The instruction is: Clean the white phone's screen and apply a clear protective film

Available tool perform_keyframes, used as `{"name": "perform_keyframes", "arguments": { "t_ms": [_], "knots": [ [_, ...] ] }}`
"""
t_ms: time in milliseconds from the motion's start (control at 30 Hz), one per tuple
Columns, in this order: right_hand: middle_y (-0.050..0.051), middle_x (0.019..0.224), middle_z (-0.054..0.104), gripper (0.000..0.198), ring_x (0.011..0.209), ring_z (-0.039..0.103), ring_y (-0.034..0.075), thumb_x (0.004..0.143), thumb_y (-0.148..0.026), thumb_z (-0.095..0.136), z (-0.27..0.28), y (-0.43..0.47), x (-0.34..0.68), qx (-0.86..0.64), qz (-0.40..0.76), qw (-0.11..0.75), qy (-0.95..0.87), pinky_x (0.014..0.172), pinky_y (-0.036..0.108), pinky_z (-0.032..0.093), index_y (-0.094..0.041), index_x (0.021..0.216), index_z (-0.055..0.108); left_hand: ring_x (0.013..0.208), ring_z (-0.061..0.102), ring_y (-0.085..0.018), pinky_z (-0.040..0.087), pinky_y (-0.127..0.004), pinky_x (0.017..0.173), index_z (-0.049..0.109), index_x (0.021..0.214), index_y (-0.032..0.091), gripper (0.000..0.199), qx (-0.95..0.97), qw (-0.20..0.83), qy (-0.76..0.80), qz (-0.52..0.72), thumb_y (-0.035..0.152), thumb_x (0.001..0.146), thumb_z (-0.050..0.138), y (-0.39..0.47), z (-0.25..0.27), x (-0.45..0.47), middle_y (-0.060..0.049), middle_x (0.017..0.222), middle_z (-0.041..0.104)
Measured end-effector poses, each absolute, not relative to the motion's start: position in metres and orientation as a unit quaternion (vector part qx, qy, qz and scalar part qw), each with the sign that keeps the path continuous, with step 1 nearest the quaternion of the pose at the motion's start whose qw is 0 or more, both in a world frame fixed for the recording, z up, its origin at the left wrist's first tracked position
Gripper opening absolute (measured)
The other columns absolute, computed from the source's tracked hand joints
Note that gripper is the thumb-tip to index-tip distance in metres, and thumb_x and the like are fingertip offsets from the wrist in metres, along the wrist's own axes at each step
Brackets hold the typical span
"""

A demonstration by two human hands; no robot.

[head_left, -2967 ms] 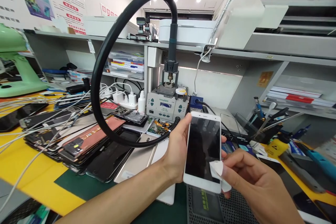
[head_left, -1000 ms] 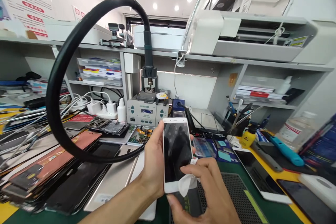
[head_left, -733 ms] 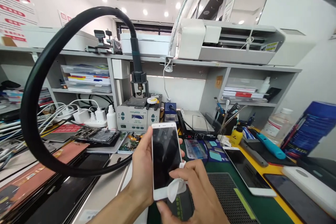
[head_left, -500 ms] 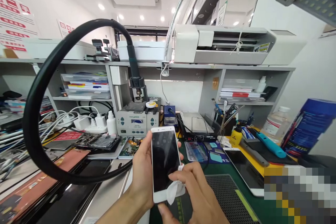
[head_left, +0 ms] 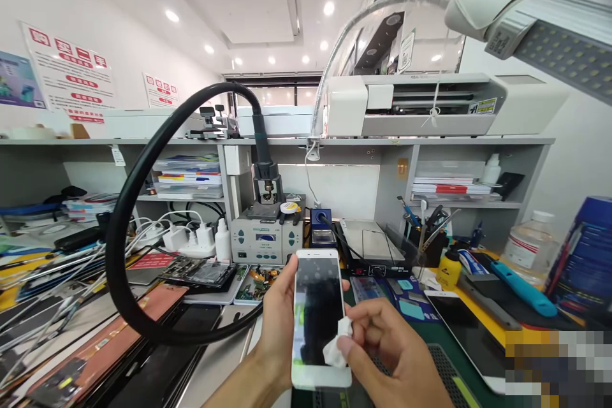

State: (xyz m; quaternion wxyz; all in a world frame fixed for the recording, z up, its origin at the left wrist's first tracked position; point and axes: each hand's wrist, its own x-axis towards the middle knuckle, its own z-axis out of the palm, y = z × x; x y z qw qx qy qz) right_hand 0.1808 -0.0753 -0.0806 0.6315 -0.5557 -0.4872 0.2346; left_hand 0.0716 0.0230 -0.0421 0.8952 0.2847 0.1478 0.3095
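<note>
A white smartphone [head_left: 318,306] with a dark, glossy screen is held upright by my left hand [head_left: 276,325]. My thumb lies along its left edge, and fingertips show at the right edge. Pinched in my right hand [head_left: 392,350] is a crumpled white tissue [head_left: 338,347], in front of the lower right part of the screen. Its thumb presses on the tissue, and the other fingers are curled. Below the phone lies a dark perforated mat [head_left: 442,370] on the green work surface.
The thick black hose [head_left: 117,255] of a hot air station [head_left: 265,239] loops left of my hands. Phone parts and circuit boards [head_left: 258,282] crowd the left. Another white phone [head_left: 471,338], a yellow bottle [head_left: 448,269] and a blue-handled tool [head_left: 523,290] lie right. An LED lamp [head_left: 564,51] hangs above.
My view has tilted up and turned left. The right hand has bunched the tissue, which hung loose over the phone's bottom edge, and now holds it higher at the screen's lower right.
</note>
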Motion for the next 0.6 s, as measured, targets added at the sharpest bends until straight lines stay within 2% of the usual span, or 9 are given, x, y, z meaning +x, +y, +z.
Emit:
{"name": "perform_keyframes", "arguments": {
  "t_ms": [133,233,433,600],
  "knots": [
    [-0.003,0.064,0.056,0.037,0.055,0.055,0.013,0.077,-0.053,0.073,-0.079,-0.070,0.183,-0.533,0.308,0.651,-0.443,0.052,0.023,0.046,-0.020,0.082,0.058,0.064,0.069,-0.026,0.051,-0.035,0.069,0.072,0.104,0.007,0.055,0.274,0.903,0.155,0.294,0.055,0.093,0.050,0.021,-0.041,0.072,-0.012,0.074,0.073],
    [-0.001,0.062,0.060,0.038,0.055,0.054,0.013,0.075,-0.054,0.075,-0.074,-0.069,0.189,-0.545,0.311,0.650,-0.429,0.050,0.022,0.046,-0.019,0.076,0.061,0.067,0.069,-0.026,0.050,-0.035,0.071,0.071,0.106,0.008,0.054,0.277,0.911,0.137,0.271,0.055,0.093,0.050,0.020,-0.044,0.073,-0.012,0.076,0.073],
    [-0.002,0.056,0.058,0.037,0.049,0.050,0.012,0.074,-0.053,0.078,-0.063,-0.069,0.205,-0.580,0.293,0.635,-0.419,0.045,0.022,0.043,-0.018,0.077,0.066,0.067,0.069,-0.025,0.050,-0.035,0.074,0.069,0.110,0.010,0.047,0.305,0.916,0.112,0.234,0.051,0.092,0.054,0.016,-0.047,0.077,-0.010,0.079,0.073],
    [0.000,0.074,0.066,0.035,0.048,0.043,0.009,0.075,-0.052,0.076,-0.059,-0.066,0.216,-0.582,0.259,0.648,-0.417,0.045,0.022,0.041,-0.018,0.076,0.068,0.060,0.068,-0.023,0.050,-0.031,0.063,0.068,0.111,0.007,0.059,0.333,0.914,0.145,0.179,0.059,0.092,0.048,0.017,-0.050,0.079,-0.012,0.074,0.071]
  ]
}}
